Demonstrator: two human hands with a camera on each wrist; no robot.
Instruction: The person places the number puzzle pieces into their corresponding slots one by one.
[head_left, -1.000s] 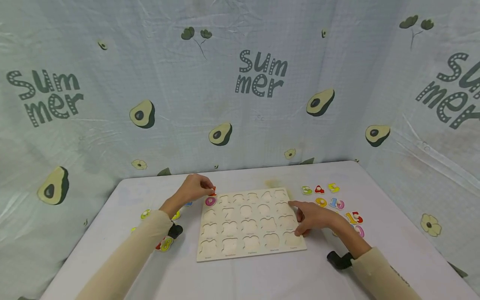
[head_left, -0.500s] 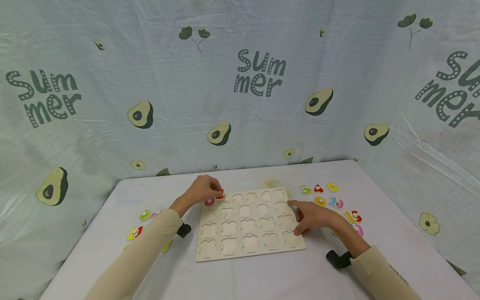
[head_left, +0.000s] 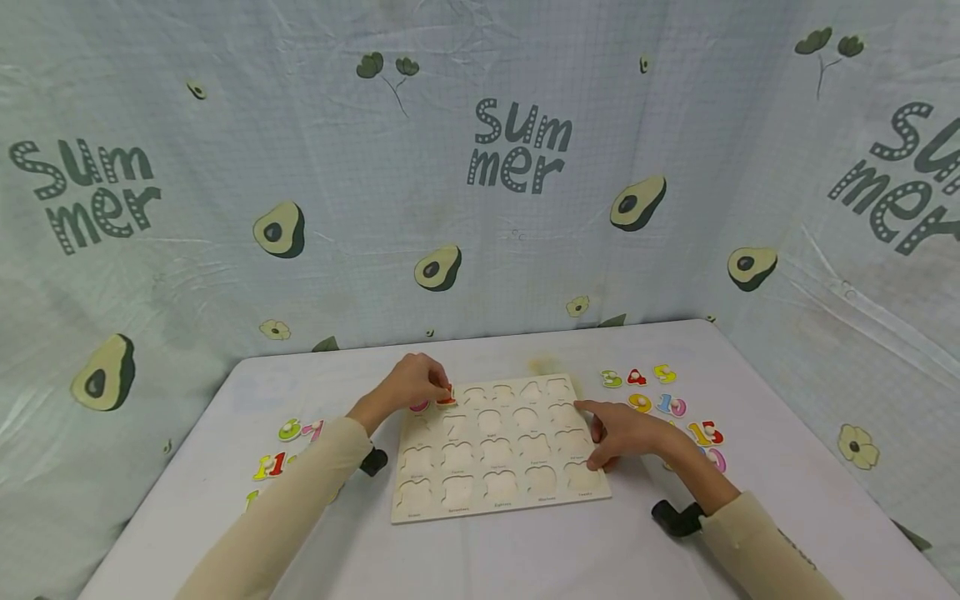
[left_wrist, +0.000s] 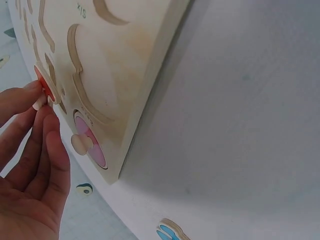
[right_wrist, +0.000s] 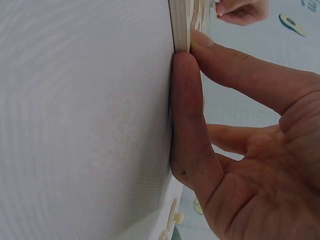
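Note:
A pale wooden number puzzle board (head_left: 477,493) with rows of shaped recesses lies on the table. My left hand (head_left: 411,383) is over its far left corner, pinching a red number piece (head_left: 447,399) by its small knob. In the left wrist view that red piece (left_wrist: 46,84) is tilted, partly above its recess, and its digit is unclear. A pink-purple zero (left_wrist: 93,142) sits in the corner recess beside it. At the board's right edge, my right hand (head_left: 626,433) holds on. The right wrist view shows its thumb on top and a finger (right_wrist: 189,100) against the edge.
Loose coloured number pieces lie right of the board, including a green three (head_left: 611,379), a red four (head_left: 637,377) and a yellow five (head_left: 664,373). More lie at left, among them a green piece (head_left: 289,430), partly behind the left sleeve. A printed curtain (head_left: 360,208) stands behind.
My left hand has carried the red piece rightward from beyond the board's far left corner to the recess beside the zero, and lowered it. The right hand stays at the board's edge.

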